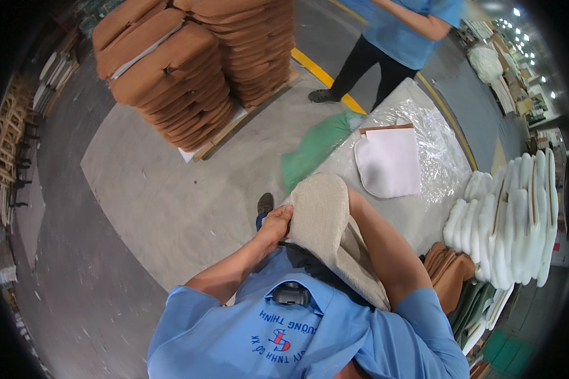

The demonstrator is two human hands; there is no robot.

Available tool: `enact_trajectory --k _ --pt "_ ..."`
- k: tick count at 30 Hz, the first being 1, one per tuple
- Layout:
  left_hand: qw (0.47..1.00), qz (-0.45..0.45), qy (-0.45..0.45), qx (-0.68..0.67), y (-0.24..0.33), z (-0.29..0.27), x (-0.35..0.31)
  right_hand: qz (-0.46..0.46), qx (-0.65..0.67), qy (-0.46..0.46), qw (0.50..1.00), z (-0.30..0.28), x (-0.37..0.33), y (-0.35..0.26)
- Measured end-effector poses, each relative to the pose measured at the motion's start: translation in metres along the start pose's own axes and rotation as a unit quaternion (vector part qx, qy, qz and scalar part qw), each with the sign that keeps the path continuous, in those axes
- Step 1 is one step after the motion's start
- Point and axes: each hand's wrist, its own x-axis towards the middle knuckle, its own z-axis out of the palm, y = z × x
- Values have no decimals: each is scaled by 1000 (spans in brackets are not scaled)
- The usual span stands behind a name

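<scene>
A beige fabric seat cushion or cushion cover (319, 205) is held up in front of my body, its rounded end upward and its lower part folded over toward my right arm. My left hand (277, 224) is closed on its left edge, thumb on the near side. My right forearm (385, 246) reaches up behind the cushion, which hides the right hand and its fingers. Beyond it, a white rounded pad (389, 161) with a brown edge lies on a table covered in clear plastic (436, 158).
Tall stacks of brown cushions (177, 88) stand on a pallet (224, 136) at far left. White padded pieces (506, 215) and folded brown fabric (447, 271) are at right. A green bag (313, 148) lies beside the table. Another person (401, 38) stands at its far side.
</scene>
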Motion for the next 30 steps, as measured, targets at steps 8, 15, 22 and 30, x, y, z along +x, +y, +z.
enact_trajectory --k 8,15,22,30 --pt "884 270 -16 381 21 -19 31 -102 -341 21 934 -29 -4 12" --pt "929 112 -219 277 66 -30 31 227 -192 -49 953 -50 -109 -11" --pt "934 30 -250 254 83 -8 32 160 -114 55 979 -40 -163 -3" --pt "933 37 -270 235 74 -20 41 176 -261 -13 949 -11 -200 -20"
